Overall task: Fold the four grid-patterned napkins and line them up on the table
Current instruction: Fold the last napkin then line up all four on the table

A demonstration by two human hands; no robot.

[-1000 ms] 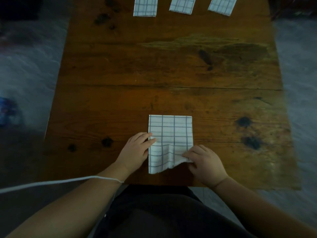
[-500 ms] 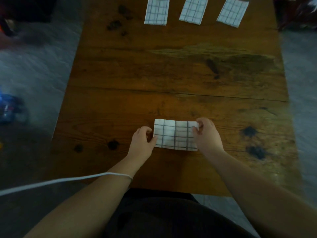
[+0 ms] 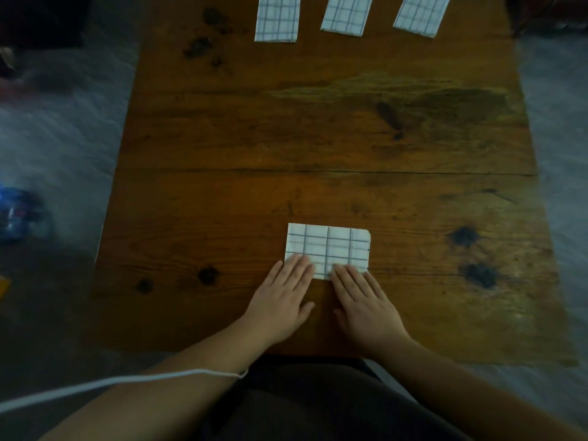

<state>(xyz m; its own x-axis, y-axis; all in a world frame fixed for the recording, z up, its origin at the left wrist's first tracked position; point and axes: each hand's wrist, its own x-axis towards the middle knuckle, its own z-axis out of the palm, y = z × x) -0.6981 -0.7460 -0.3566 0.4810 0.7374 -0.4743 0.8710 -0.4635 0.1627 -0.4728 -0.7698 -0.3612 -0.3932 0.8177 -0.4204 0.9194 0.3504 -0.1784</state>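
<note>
**Flattening the fourth napkin**

The napkin point(image 3: 327, 249) lies folded, near-centre on the counter point(image 3: 318, 138). The left hand point(image 3: 280, 300) and right hand point(image 3: 366, 303) press its near edge with straight fingers, each grip empty. It probably needs another fold before joining the three folded napkins point(image 3: 345, 14) at the far edge.

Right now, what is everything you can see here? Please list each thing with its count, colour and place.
table: one, brown wood with dark knots, fills the middle of the view
far napkins: three, white with dark grid lines, folded, side by side but apart along the far edge
near napkin: one, white with dark grid lines, folded, flat near the front edge
floor: grey, on both sides of the table
blue thing: one, on the floor at left, too blurred to name
white cord: one, across the left forearm
left hand: flat, fingertips on the near napkin's left front corner
right hand: flat, fingertips on its right front edge
</note>
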